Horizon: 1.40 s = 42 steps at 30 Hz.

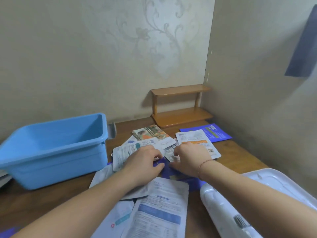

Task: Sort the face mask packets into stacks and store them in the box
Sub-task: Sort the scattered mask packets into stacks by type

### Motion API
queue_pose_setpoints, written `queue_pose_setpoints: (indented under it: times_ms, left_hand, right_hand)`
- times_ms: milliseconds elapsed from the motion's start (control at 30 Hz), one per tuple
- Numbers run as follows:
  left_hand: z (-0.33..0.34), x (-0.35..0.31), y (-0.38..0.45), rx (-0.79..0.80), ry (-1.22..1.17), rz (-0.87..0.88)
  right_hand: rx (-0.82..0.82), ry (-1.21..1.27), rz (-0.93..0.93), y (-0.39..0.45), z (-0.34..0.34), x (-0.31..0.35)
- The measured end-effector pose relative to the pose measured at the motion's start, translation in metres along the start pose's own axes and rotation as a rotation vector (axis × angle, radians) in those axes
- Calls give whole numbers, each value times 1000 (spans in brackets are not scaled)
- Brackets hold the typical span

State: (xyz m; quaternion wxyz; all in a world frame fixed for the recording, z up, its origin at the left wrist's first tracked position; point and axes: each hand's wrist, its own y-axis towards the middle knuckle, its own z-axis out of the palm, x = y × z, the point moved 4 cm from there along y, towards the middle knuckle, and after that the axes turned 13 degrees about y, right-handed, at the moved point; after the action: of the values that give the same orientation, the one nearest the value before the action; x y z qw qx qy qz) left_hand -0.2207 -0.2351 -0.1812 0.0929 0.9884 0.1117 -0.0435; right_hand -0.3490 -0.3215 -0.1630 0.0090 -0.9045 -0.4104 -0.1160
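Face mask packets (137, 152) lie scattered and overlapping across the middle of a wooden bench (240, 155), apparently spread out so they can be sorted by kind. A blue box (51, 148) stands open and empty on the left, just beside the pile. A few packets already sit apart near a small wooden shelf (180, 107) at the back. Both forearms reach forward, palms down. The left hand (145, 162) and right hand (188, 158) have curled fingers pressing on the central packets; whether either actually grips one cannot be told. A white tray (257, 194) sits at lower right.
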Motion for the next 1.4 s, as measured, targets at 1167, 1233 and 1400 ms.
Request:
queue_pose_setpoints:
  times_ms: [1167, 1233, 1400]
  left_hand:
    - [-9, -13, -31, -218, 276, 469]
    - [-16, 6, -33, -269, 251, 354]
    - [-22, 42, -45, -168, 348, 143]
  right_hand:
    - [239, 90, 131, -12, 10, -109]
    - [166, 96, 88, -14, 6, -98]
    - [332, 109, -68, -17, 17, -58]
